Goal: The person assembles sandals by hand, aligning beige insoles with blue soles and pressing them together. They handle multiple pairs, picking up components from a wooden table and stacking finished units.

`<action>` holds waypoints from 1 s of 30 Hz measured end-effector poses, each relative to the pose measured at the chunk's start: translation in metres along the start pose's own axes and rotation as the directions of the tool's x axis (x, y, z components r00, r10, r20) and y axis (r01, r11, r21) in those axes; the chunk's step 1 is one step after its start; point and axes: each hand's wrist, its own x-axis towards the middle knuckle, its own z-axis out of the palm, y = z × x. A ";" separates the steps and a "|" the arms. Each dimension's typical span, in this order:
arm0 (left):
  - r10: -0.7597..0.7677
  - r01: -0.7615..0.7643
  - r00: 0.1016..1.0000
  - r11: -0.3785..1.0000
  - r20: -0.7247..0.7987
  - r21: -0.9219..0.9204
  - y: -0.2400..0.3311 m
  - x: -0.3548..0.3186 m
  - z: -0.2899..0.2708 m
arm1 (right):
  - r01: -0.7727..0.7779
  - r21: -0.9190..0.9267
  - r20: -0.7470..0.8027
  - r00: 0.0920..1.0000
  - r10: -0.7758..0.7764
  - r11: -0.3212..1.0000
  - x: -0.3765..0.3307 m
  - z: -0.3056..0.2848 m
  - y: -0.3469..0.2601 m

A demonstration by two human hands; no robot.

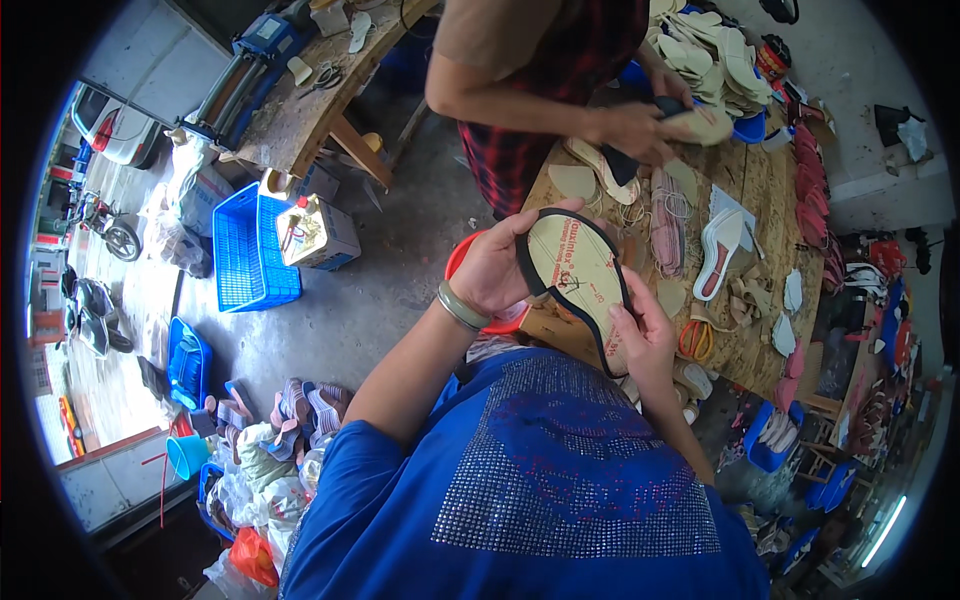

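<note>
A cream insole [572, 262] with red print and a dark bound edge is held up in front of my chest. My left hand [497, 265] is closed on its wide end, the fingers hidden behind it and the thumb along its rim. My right hand [648, 338] pinches the narrower end, thumb on the printed face and fingers against the side. Beyond it on the wooden workbench [738, 330] lie a bundle of pinkish straps [667, 232] and a white-edged shoe sole [719, 255]. Orange cord [697, 340] sits by my right hand.
Across the bench a person in a checked apron [585, 90] handles a cream insole [702, 125]. Insoles are heaped [715, 60] at the far right. A red basin [462, 256] stands behind my left hand. A blue crate [250, 250] and a carton [330, 235] are on the floor leftward.
</note>
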 end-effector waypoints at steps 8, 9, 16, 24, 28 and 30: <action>0.029 -0.029 1.000 1.000 0.007 -0.012 -0.005 0.000 0.000 | 0.024 -0.002 0.022 0.999 -0.024 1.000 0.000 -0.001 0.003; 0.038 -0.038 0.999 0.999 0.002 0.013 -0.007 0.000 -0.001 | 0.032 0.000 0.025 0.999 -0.032 0.999 0.000 -0.001 0.004; 0.100 -0.100 0.995 0.994 0.001 0.042 -0.014 -0.001 0.001 | 0.049 0.083 0.012 0.999 -0.050 0.995 -0.003 0.001 -0.001; 0.064 -0.064 0.998 0.992 0.000 0.109 -0.012 -0.003 0.007 | 0.050 0.058 0.024 0.998 -0.051 0.997 -0.009 -0.001 -0.001; 0.058 -0.058 0.998 0.993 0.004 0.099 -0.014 -0.006 0.009 | 0.051 0.059 0.015 0.999 -0.051 0.997 -0.011 0.001 0.000; 0.056 -0.056 0.998 0.994 0.005 0.097 -0.014 -0.007 0.010 | 0.034 0.033 0.029 0.999 -0.035 0.999 -0.012 -0.002 0.003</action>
